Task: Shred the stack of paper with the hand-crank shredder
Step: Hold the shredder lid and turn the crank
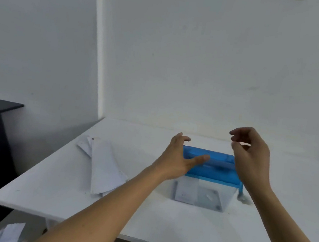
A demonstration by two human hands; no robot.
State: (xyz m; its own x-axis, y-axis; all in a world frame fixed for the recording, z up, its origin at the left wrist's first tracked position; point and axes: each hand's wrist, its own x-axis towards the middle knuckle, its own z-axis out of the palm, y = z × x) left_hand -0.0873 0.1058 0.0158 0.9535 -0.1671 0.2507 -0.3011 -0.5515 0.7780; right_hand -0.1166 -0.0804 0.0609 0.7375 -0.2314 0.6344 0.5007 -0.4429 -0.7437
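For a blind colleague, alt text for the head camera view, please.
The left hand spreads over the left end of a blue-topped shredder on a white table; the right hand hovers empty above its right end. A paper stack lies left.

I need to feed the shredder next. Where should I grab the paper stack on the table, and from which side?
Pinch the paper stack at its near short end, coming from the front with the left hand: the sheets lie flat, long axis pointing away, and their near corners fan out, probably giving fingers an edge.
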